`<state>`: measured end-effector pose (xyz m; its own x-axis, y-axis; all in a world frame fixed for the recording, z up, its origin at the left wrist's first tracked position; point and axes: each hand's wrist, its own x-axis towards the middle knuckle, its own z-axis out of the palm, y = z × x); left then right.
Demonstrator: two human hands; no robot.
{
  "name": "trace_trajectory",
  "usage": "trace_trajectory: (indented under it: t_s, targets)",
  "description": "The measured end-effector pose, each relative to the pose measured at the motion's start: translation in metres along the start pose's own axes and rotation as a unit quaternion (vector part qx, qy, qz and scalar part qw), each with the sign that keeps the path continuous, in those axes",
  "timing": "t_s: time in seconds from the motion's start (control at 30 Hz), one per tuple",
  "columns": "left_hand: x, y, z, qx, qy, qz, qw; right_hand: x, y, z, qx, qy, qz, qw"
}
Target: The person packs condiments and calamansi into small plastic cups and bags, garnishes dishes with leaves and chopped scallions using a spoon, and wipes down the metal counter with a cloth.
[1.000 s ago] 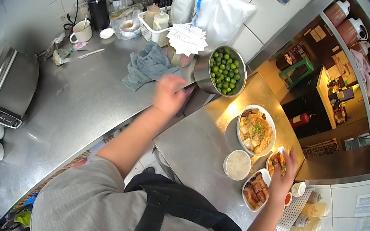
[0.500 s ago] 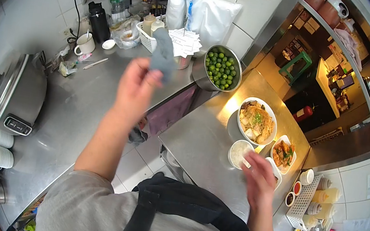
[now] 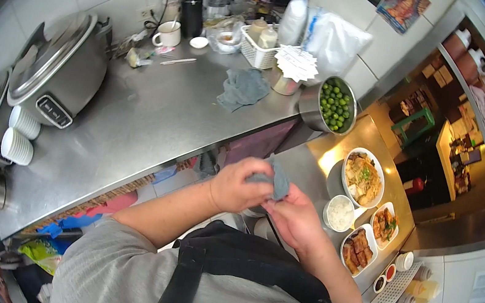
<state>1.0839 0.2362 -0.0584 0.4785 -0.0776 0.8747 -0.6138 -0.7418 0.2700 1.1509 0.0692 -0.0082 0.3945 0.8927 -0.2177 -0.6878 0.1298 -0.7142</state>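
My left hand (image 3: 242, 185) is closed around a crumpled grey-blue cloth (image 3: 279, 178) in front of my apron. Meeting it from the right, my right hand (image 3: 297, 216) has its thumb and fingers against the cloth's lower edge; its fingertips are partly hidden. A second grey-blue cloth (image 3: 244, 90) lies rumpled on the steel counter (image 3: 156, 105). Close to my right hand are a bowl of white rice (image 3: 340, 213), a large bowl of noodle soup (image 3: 364, 178), a dish of browned meat pieces (image 3: 358, 252) and a dish of sauced food with green garnish (image 3: 385, 225).
A steel pot of green limes (image 3: 335, 106) stands at the counter corner, beside a can with paper slips (image 3: 295, 66). Large cookers (image 3: 58, 76) and stacked white cups (image 3: 18, 145) line the left. A white basket of sauce bottles (image 3: 399, 291) sits at lower right.
My left hand has drawn back from above the counter to my front with a cloth. My right hand has left the rice bowl and joined it. A cloth now shows on the counter.
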Motion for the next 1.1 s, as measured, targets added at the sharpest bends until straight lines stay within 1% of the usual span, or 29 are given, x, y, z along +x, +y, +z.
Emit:
trace_trajectory:
  t_s: [0.03, 0.07, 0.1, 0.17, 0.2, 0.23, 0.27, 0.3, 0.33, 0.37, 0.4, 0.43, 0.47, 0.5, 0.53, 0.57, 0.6, 0.63, 0.7, 0.73, 0.77, 0.8, 0.87, 0.9, 0.97, 1.03, 1.07, 1.1]
  targets:
    - [-0.001, -0.004, -0.007, -0.014, -0.008, -0.033, 0.999, -0.002, -0.002, 0.009, -0.073, 0.005, -0.011, 0.997]
    - [-0.005, -0.008, -0.013, -0.028, -0.038, -0.019, 0.999, -0.003, -0.001, 0.013, -0.144, 0.011, -0.024, 0.989]
    - [-0.009, -0.007, -0.018, -0.026, -0.039, -0.023, 0.999, -0.002, 0.003, 0.012, -0.142, 0.009, -0.019, 0.99]
    - [-0.014, -0.003, -0.029, -0.057, -0.134, -0.041, 0.989, -0.003, 0.011, 0.005, -0.223, 0.014, -0.026, 0.974]
    - [-0.015, -0.005, -0.042, -0.055, -0.184, -0.046, 0.98, -0.006, 0.009, -0.002, -0.222, 0.011, -0.023, 0.975]
    - [-0.024, -0.017, -0.054, 0.039, -0.189, -0.089, 0.977, -0.01, 0.002, -0.014, -0.269, -0.111, -0.14, 0.947]
    - [-0.025, -0.024, -0.076, 0.093, -0.108, -0.198, 0.97, -0.015, -0.005, -0.025, -0.304, -0.231, -0.253, 0.889]
    - [-0.025, -0.03, -0.108, 0.087, -0.04, -0.224, 0.97, -0.026, -0.015, -0.025, -0.311, -0.187, -0.276, 0.89]
    - [-0.018, -0.025, -0.137, 0.143, -0.01, -0.233, 0.962, -0.041, -0.026, -0.021, -0.316, -0.14, -0.301, 0.889]
    - [-0.02, -0.028, -0.165, 0.192, 0.02, -0.272, 0.943, -0.055, -0.028, -0.022, -0.285, -0.06, -0.299, 0.909]
    - [-0.013, -0.028, -0.189, 0.246, 0.074, -0.297, 0.92, -0.065, -0.029, -0.028, -0.302, 0.011, -0.289, 0.908]
    - [-0.011, -0.033, -0.217, 0.253, 0.085, -0.355, 0.896, -0.073, -0.03, -0.038, -0.348, 0.066, -0.271, 0.895]
    - [-0.008, -0.039, -0.244, 0.281, 0.054, -0.383, 0.878, -0.083, -0.03, -0.055, -0.444, 0.105, -0.24, 0.857]
    - [-0.015, -0.05, -0.27, 0.296, 0.033, -0.41, 0.862, -0.092, -0.025, -0.069, -0.535, 0.14, -0.208, 0.807]
    - [-0.026, -0.061, -0.287, 0.336, 0.037, -0.488, 0.804, -0.1, -0.017, -0.075, -0.534, 0.134, -0.206, 0.809]
    - [-0.054, -0.086, -0.307, 0.341, 0.037, -0.49, 0.802, -0.108, -0.009, -0.08, -0.577, 0.175, -0.193, 0.774]
    - [-0.098, -0.118, -0.322, 0.435, -0.027, -0.535, 0.724, -0.116, -0.001, -0.084, -0.617, 0.217, -0.179, 0.735]
    - [-0.131, -0.142, -0.321, 0.519, -0.091, -0.569, 0.631, -0.123, 0.005, -0.089, -0.615, 0.217, -0.176, 0.737]
    - [-0.168, -0.157, -0.293, 0.47, -0.111, -0.649, 0.588, -0.135, 0.016, -0.096, -0.645, 0.275, -0.2, 0.685]
    - [-0.186, -0.158, -0.273, 0.481, -0.153, -0.68, 0.531, -0.141, 0.019, -0.102, -0.643, 0.279, -0.199, 0.685]
    - [-0.199, -0.16, -0.256, 0.49, -0.194, -0.705, 0.475, -0.148, 0.02, -0.108, -0.631, 0.3, -0.226, 0.679]
    - [-0.205, -0.168, -0.25, 0.49, -0.199, -0.698, 0.482, -0.152, 0.02, -0.111, -0.618, 0.323, -0.254, 0.67]
    - [-0.212, -0.188, -0.241, 0.523, -0.094, -0.647, 0.546, -0.159, 0.014, -0.107, -0.622, 0.347, -0.255, 0.654]
    - [-0.212, -0.205, -0.227, 0.52, -0.097, -0.644, 0.553, -0.162, 0.01, -0.105, -0.63, 0.357, -0.253, 0.641]
    - [-0.201, -0.241, -0.2, 0.482, -0.142, -0.544, 0.672, -0.163, 0.006, -0.104, -0.639, 0.362, -0.261, 0.627]
    - [-0.165, -0.258, -0.153, 0.438, -0.139, -0.475, 0.751, -0.165, 0.005, -0.106, -0.642, 0.363, -0.264, 0.622]
    - [-0.159, -0.269, -0.13, 0.408, -0.137, -0.453, 0.781, -0.165, 0.002, -0.103, -0.641, 0.368, -0.265, 0.619]
    - [-0.153, -0.277, -0.108, 0.377, -0.135, -0.429, 0.809, -0.166, -0.002, -0.097, -0.668, 0.347, -0.268, 0.602]
